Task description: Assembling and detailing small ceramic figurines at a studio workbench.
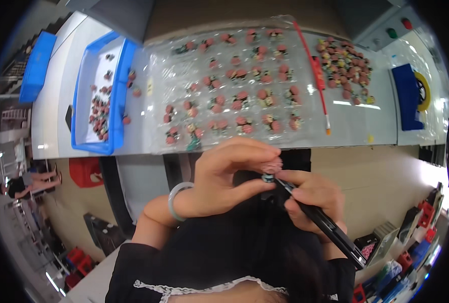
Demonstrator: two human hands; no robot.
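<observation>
Nearest you, your right hand [313,199] has its grip clenched around a black pen-like tool [319,218], whose shaft runs down to the lower right while its tip meets the small piece at your fingertips. Your left hand [224,179], with a pale green bangle [176,198] on the wrist, pinches that small pink figurine [271,169] between thumb and fingers, just in front of the tabletop [350,121] edge and touching the tool's tip. Beyond your hands, a clear plastic sheet [156,81] lies on the tabletop, carrying rows of like pink figurines [239,98] set apart from one another. A thin red brush [313,68] lies along the sheet's right edge. To its right sits a dense heap of pink figurines [346,68], and further right a blue block [407,96]. On the left, a blue tray [117,101] holds more of the pieces, and farther left a second blue bin [37,65] stands well apart
</observation>
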